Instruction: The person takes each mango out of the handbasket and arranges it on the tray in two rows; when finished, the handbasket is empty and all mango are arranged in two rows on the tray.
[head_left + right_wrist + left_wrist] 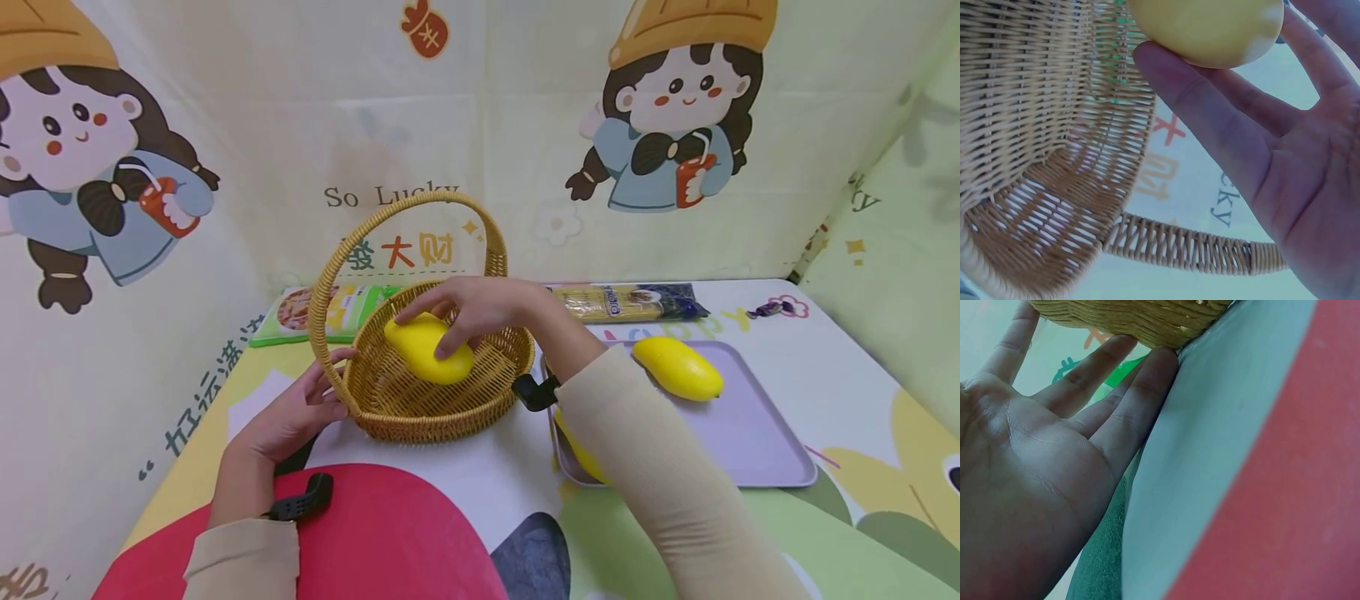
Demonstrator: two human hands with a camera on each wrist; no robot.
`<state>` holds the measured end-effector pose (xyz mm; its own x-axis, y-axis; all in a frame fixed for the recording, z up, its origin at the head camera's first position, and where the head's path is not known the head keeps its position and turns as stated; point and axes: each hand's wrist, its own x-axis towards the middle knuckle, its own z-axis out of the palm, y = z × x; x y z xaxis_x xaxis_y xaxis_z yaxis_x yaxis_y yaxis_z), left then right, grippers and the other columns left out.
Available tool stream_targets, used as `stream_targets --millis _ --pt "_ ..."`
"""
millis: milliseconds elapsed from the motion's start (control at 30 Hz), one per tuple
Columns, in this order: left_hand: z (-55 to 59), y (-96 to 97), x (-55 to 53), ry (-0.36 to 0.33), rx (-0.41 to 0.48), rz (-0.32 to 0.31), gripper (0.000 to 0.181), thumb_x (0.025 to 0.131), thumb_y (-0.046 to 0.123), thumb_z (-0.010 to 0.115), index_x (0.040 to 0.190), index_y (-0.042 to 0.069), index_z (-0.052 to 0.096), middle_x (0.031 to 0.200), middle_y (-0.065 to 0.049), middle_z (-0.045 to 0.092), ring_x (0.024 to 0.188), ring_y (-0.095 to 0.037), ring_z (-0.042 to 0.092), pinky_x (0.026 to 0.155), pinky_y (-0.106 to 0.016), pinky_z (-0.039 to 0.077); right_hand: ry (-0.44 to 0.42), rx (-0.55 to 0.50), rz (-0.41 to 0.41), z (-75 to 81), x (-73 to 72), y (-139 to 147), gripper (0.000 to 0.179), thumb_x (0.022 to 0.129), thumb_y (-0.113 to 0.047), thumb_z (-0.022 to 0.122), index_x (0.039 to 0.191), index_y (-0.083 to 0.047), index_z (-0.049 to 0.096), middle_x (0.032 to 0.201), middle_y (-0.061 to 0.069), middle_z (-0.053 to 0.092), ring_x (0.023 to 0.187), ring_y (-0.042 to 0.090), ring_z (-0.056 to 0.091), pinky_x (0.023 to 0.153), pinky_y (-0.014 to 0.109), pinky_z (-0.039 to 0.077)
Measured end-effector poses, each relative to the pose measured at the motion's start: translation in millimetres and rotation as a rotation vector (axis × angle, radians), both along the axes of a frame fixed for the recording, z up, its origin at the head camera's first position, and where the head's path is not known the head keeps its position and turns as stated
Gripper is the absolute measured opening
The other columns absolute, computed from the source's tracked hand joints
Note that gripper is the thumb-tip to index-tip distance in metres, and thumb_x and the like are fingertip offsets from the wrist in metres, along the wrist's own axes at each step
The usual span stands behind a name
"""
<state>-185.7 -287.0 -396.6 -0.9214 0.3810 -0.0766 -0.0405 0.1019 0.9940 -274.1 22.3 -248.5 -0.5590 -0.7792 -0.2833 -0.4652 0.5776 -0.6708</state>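
Observation:
Above the inside of a wicker basket with a tall arched handle, my right hand grips a yellow mango between thumb and fingers. The right wrist view shows the mango's rounded underside against the fingertips, beside the woven wall. My left hand rests against the basket's left side near the foot of the handle. Its fingers are nearly straight in the left wrist view, with tips touching the wicker. A second mango lies on a light purple tray. Another mango there is partly hidden by my right sleeve.
Behind the basket lie a green food bag on the left and a pack of spaghetti on the right. A small dark-wrapped candy sits at the back right. Printed cloth walls enclose the table's back and sides.

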Motion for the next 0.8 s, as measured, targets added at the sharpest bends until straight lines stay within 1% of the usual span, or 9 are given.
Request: stream_targets --millis 200,300,367,533,633,733,800 --pt "-0.5 0.4 -0.6 0.006 -0.006 0.002 0.069 0.093 0.011 0.067 0.151 0.029 0.035 0.166 -0.013 0.022 0.138 -0.01 0.041 0.103 -0.022 0.049 0.039 -0.004 -0.001 2.5 7.4 11 0.058 0.09 -0.018 0.078 0.14 -0.043 0.062 0.142 -0.001 0.055 0.121 0.022 0.054 0.088 0.033 0.059" --pt "-0.7 -0.5 -0.4 -0.004 -0.005 0.004 0.069 0.093 0.011 0.066 0.152 0.029 0.034 0.167 -0.013 0.021 0.14 -0.011 0.039 0.103 -0.022 0.049 0.077 0.002 0.005 2.5 9.5 16 0.059 0.09 -0.02 0.078 0.141 -0.042 0.061 0.143 -0.004 0.054 0.123 0.021 0.051 0.091 0.035 0.055" --pt "-0.2 -0.1 -0.9 -0.009 -0.009 0.004 0.07 0.094 0.011 0.066 0.152 0.03 0.033 0.168 -0.012 0.019 0.141 -0.011 0.037 0.103 -0.022 0.049 0.09 0.003 -0.002 1.9 9.9 22 0.059 0.09 -0.02 0.078 0.142 -0.042 0.06 0.143 -0.004 0.054 0.122 0.022 0.054 0.092 0.036 0.055" --pt "0.0 -0.4 -0.3 -0.013 -0.015 0.008 0.071 0.094 0.012 0.066 0.153 0.031 0.032 0.169 -0.011 0.015 0.141 -0.012 0.036 0.102 -0.022 0.049 0.089 -0.007 -0.02 0.9 8.9 35 0.061 0.091 -0.02 0.077 0.144 -0.041 0.058 0.145 -0.002 0.053 0.118 0.025 0.06 0.094 0.037 0.054" --pt "-0.6 -0.9 -0.4 -0.005 -0.012 0.006 0.071 0.094 0.011 0.066 0.153 0.031 0.032 0.168 -0.013 0.015 0.14 -0.011 0.038 0.102 -0.022 0.05 0.096 -0.013 -0.026 1.5 8.6 43 0.061 0.091 -0.021 0.077 0.145 -0.042 0.057 0.148 -0.004 0.052 0.119 0.024 0.058 0.097 0.039 0.053" --pt "-1.4 -0.8 -1.0 -0.003 -0.014 0.006 0.071 0.094 0.011 0.066 0.154 0.03 0.031 0.168 -0.012 0.016 0.139 -0.009 0.039 0.102 -0.023 0.05 0.093 -0.024 -0.038 2.7 9.8 52 0.062 0.091 -0.021 0.077 0.145 -0.041 0.057 0.152 -0.005 0.05 0.124 0.025 0.059 0.102 0.042 0.051" --pt "-1.8 -0.8 -1.5 -0.007 -0.017 0.007 0.072 0.095 0.011 0.066 0.154 0.029 0.031 0.168 -0.011 0.016 0.139 -0.009 0.039 0.102 -0.023 0.05 0.088 -0.035 -0.046 4.0 10.9 57 0.062 0.09 -0.021 0.077 0.146 -0.041 0.057 0.154 -0.005 0.049 0.126 0.027 0.059 0.103 0.043 0.051"
